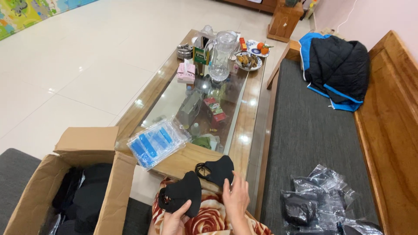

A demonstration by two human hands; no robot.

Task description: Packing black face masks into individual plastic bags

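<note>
Sofa: the grey cushioned sofa with a wooden frame runs along the right side of the desk.
Desk: the long wooden desk has a glass top, and small things show on a shelf beneath the glass.
Box: an open cardboard box stands left of the desk's near end, with dark cloth inside it.
Jacket: a black and blue jacket lies on the sofa, to the right of the desk's far end.
Bags: a heap of clear plastic bags, some with dark contents, lies on the sofa to the right of the desk's near end.
Packet: a clear packet with blue contents rests on the desk's near left corner.
Jug: a clear jug stands near the desk's far end, among a pink box, plates and fruit.
Masks: one black mask is held just off the desk's near end; a second black mask lies at the desk's near edge.
Left hand: its fingers pinch the lower edge of the first mask.
Right hand: fingers spread, its fingertips touching the second mask.
</note>
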